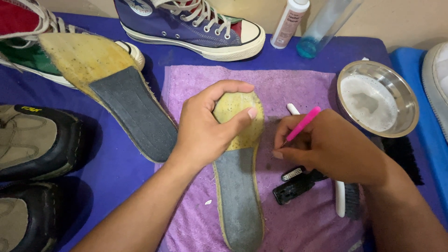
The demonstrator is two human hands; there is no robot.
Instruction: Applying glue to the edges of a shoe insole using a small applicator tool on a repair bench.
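My left hand point(205, 128) grips the yellowed top end of a shoe insole point(238, 186) that lies lengthwise on a purple towel point(298, 88). The insole's lower half is grey. My right hand point(329, 147) pinches a thin pink-handled tool point(304, 122), its tip pointing down-left close to the insole's right edge. Under that hand lie a small black brush head point(294, 187) and a white-handled brush point(340, 205).
A second insole point(116, 88) rests at the left over a green-and-red sneaker point(23, 51). A blue high-top sneaker point(186, 25) stands at the back. A steel bowl of foamy water point(376, 98), a white bottle point(289, 23) and a clear bottle point(322, 28) are at right. Dark shoes point(37, 144) sit far left.
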